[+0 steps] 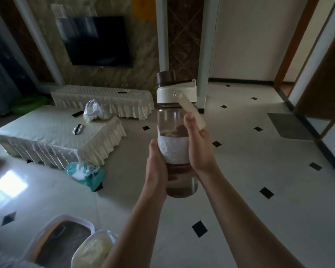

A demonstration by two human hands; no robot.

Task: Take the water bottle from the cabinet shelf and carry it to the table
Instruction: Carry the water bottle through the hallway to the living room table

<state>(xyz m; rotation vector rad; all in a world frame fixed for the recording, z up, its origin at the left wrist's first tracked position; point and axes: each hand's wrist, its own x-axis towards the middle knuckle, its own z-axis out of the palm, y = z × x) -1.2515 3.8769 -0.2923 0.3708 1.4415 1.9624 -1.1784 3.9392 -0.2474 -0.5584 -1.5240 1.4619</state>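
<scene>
Two bare forearms reach forward from the bottom of the view, and both hands are wrapped around one bottle (174,132) held upright in mid-air over the tiled floor (259,171). Left hand (157,161) grips the lower body, fingers curled round the far side and thumb up against the white sleeve. Right hand (198,144) closes on the opposite side a little higher, thumb pointing up along the clear wall beside the hanging strap (191,113). Neither hand is spread; both press in on the bottle.

By the look of it, the first part of the task is done: the bottle is off the shelf, and no cabinet shows here. What is left is the carry and the set-down. One low surface (46,132) draped in a pale frilled cloth sits ahead to the left, well apart from the bottle, and seems the likely target; a second, longer draped unit (104,95) stands behind it under the one dark TV (97,39).

On the near surface lie one clear bag (93,111), one dark remote-like item (76,113) and one small black-and-white thing (77,129) too small to name. One teal bag (85,174) rests on the floor at its corner. One lidded bin (62,240) and one wrapped pale bundle (93,250) sit at lower left.
</scene>
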